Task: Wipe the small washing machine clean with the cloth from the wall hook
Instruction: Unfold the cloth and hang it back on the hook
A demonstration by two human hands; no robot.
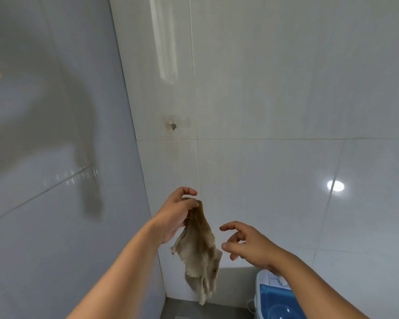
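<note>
In a corner of shiny pale wall tiles (274, 88), the left hand (175, 217) pinches a floppy brown cloth (199, 252) below a small clear wall hook (172, 125), the right hand (249, 245) is open, and the little white-and-blue washing machine (274, 295) sits low.

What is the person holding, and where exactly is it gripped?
The left hand pinches the brown cloth at its top end, so the rest hangs loose. The right hand is open beside it, holding nothing.

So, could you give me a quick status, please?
Left hand pinching cloth, off the hook. Right hand open, empty. Washing machine below right, nothing in the way.
</note>
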